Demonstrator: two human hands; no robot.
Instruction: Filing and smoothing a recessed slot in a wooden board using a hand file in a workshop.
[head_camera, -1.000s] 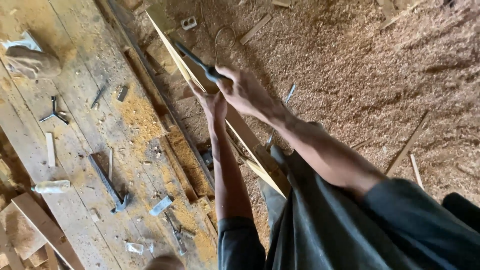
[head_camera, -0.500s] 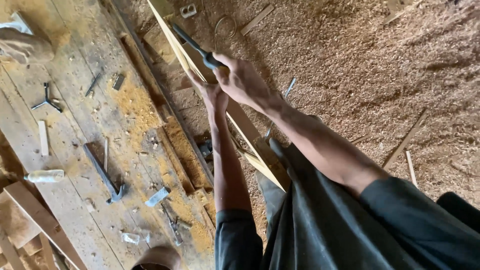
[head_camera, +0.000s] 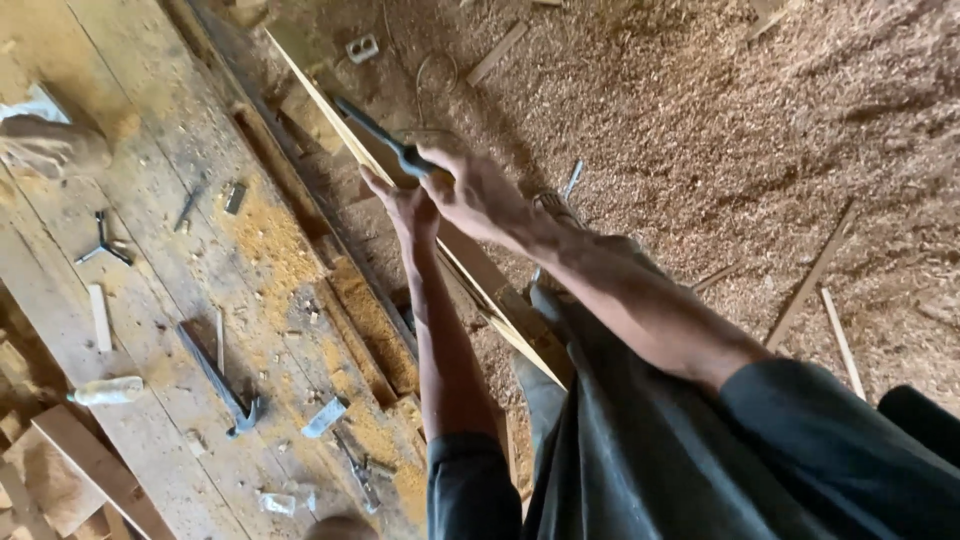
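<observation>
Centre of frame, upper half: your right hand (head_camera: 480, 195) is closed around the handle of a dark metal tool (head_camera: 385, 135), its blade running up-left along the edge of a long wooden strip (head_camera: 340, 110).
Left hand: your left hand (head_camera: 405, 205) sits just below and behind the right, fingers stretched flat against the strip; whether it grips or only steadies, you cannot tell from this angle.
Wooden strip: thin, pale, set on edge, running diagonally from the upper left of the frame down to your knees at lower centre, between the workbench (head_camera: 150, 250) and the floor.
Workbench, left of frame: worn planks dusted with sawdust, tilted in the view.
Bench, lower left: a claw hammer (head_camera: 218, 380) lies flat, head toward the bottom; a pale plastic bottle (head_camera: 105, 390) lies on its side just left of it.
Bench, mid left: a small three-armed metal piece (head_camera: 102, 242), well apart from your hands.
Bench, lower centre: a small light-grey flat block (head_camera: 325, 417) near the bench edge.
Floor, right of frame: thick wood shavings (head_camera: 720, 130), with a few loose thin sticks (head_camera: 812, 275) lying on top.
</observation>
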